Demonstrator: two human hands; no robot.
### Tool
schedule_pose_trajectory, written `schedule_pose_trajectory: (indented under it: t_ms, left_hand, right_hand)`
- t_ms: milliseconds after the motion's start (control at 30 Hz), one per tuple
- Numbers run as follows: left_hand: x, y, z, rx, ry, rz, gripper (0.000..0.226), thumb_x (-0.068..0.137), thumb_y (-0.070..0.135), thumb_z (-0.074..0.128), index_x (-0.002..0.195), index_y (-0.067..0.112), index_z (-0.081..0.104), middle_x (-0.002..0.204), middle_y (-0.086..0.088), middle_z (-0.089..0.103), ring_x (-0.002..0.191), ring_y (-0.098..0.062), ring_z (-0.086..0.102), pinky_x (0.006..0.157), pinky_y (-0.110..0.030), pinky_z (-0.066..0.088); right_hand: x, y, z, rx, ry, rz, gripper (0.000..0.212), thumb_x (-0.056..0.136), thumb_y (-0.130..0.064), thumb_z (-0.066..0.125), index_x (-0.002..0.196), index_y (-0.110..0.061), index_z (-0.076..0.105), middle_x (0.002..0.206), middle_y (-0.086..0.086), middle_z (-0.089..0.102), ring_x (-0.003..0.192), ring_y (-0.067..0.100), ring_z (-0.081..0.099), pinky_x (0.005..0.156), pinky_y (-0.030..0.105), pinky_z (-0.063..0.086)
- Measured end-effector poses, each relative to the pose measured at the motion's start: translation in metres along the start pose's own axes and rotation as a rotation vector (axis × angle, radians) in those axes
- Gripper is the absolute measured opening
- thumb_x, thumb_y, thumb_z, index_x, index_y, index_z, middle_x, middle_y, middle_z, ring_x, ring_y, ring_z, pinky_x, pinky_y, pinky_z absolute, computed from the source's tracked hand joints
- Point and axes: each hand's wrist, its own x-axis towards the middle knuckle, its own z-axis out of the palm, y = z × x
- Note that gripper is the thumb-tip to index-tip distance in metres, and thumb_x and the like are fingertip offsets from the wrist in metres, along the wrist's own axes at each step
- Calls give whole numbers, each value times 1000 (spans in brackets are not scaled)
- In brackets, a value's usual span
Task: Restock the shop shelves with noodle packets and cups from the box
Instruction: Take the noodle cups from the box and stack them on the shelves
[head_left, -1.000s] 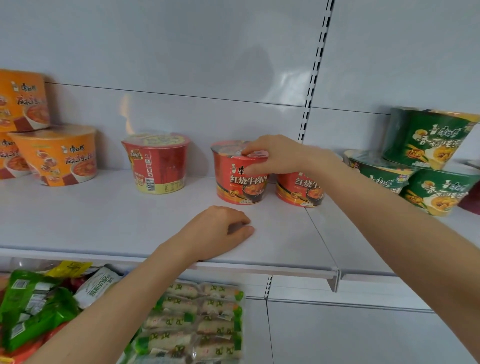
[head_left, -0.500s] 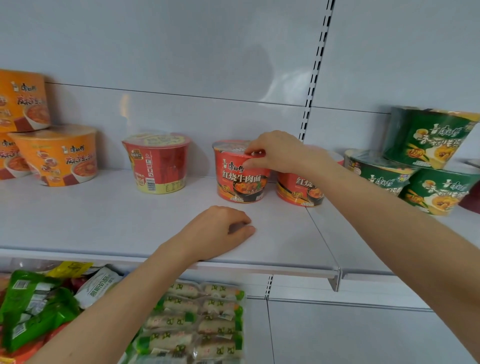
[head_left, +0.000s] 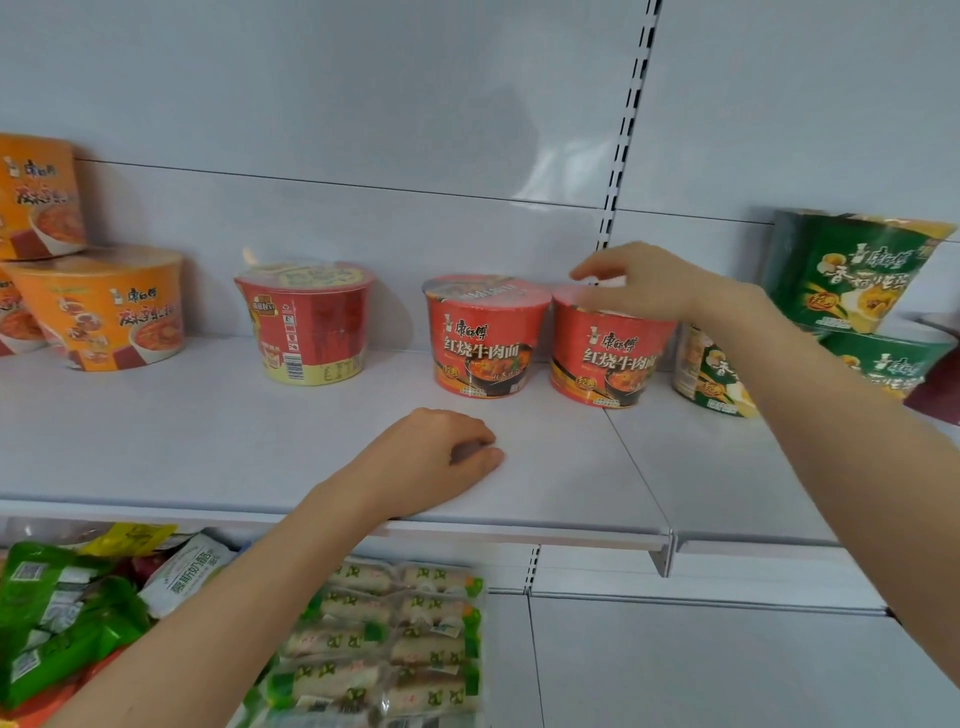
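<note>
Presently on shelf (head_left: 208, 441): red noodle cups, three, upright, axes vertical. Middle cup (head_left: 485, 338) and right cup (head_left: 608, 358) show labels; left cup (head_left: 306, 325) shows barcode. Orange cups (head_left: 104, 312), three visible; green cups (head_left: 852, 275), at least three. Left hand (head_left: 436, 462): fingers curled under, empty, resting on shelf. Right hand (head_left: 644, 288): draped over right cup's lid, grasp unclear.

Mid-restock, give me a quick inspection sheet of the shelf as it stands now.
Surface: white shelf, cups along the back.
Job's things: left red cup shows its barcode; middle red cup and right red cup face forward.
Clutter: orange cups left, green cups right, packets below.
Hands: left hand rests curled on shelf; right hand over right red cup's lid, grip unclear.
Cables: nothing seen.
Surroundings: white back panel.
</note>
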Motion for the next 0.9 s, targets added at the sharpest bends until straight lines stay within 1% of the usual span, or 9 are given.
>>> schedule_pose_trajectory:
  t_ms: [33,100,200,300,533,667,800,900]
  left_hand:
    - [1,0,0,5,1,0,42,89,47,48,112,17,66,114,-2,68,107,-19,60,94,-31,46]
    - [1,0,1,6,10,2,40,89,46,49,111,16,67,113,-2,68,106,-19,60,94,-31,46]
    - [1,1,1,4,18,-1,40,90,46,49,111,17,67,115,-2,67,107,-19,60,94,-31,46]
    - [0,3,-1,13,15,-3,52,82,52,40,111,17,67,114,-1,67,105,-18,60,93,-30,46]
    - [-1,4,-1,15,12,-16,55,79,53,36,112,20,66,115,1,67,106,-16,60,94,-30,46]
    - [0,4,-1,16,7,-18,60,78,59,34,111,21,66,114,2,67,104,-16,60,93,-30,46]
    - [0,4,0,8,7,-25,51,82,52,42,111,19,66,115,1,67,105,-17,61,94,-29,46]
    - [-1,6,0,19,1,-22,35,91,41,51,114,19,65,118,2,66,107,-17,60,96,-29,45]
  right_hand:
    - [-5,9,-3,-39,-62,42,41,89,-34,57,127,-18,54,136,4,50,124,20,46,94,25,33]
    - [-13,20,1,-45,-151,73,40,89,-30,57,127,-19,54,132,6,53,120,22,48,93,27,36]
    - [-16,19,7,-12,-103,46,37,91,-24,56,127,-17,55,127,8,57,115,24,51,88,25,36]
    - [-16,16,9,-30,-70,34,36,91,-22,55,126,-15,55,126,8,58,114,24,51,86,25,36]
    - [-13,15,15,-68,-21,36,37,92,-24,53,127,-15,55,128,7,57,115,23,50,85,26,35]
    - [-12,15,16,-87,-23,40,37,92,-26,54,128,-16,54,129,7,56,116,24,50,89,30,38]
    - [-15,16,19,-97,-7,52,40,91,-29,54,130,-19,52,137,6,51,123,26,47,98,35,40]
    - [-18,15,20,-108,-5,65,41,92,-29,52,132,-20,50,137,8,51,122,28,48,97,37,42]
